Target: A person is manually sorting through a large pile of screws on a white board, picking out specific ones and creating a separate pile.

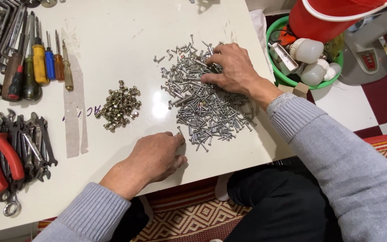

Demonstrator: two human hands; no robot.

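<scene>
Right hand [231, 69]: I see it palm down on the far side of the screw pile [207, 101], wrist bent inward, fingers [211, 60] spread apart and curled into the screws, clamped on nothing I can make out.
Left hand [155, 157]: it rests on the white surface [113, 36] at the near edge, knuckles up, forearm in a grey sleeve [90, 215] angling in from below.
Left fingers [178, 139]: pinched together on one small screw [179, 130] at the pile's near-left edge.
Screw pile: mid-surface, between both hands.
Nut heap [120, 105]: left of the pile, well apart from either hand.
Screwdrivers [45, 62]: far left, untouched.
</scene>
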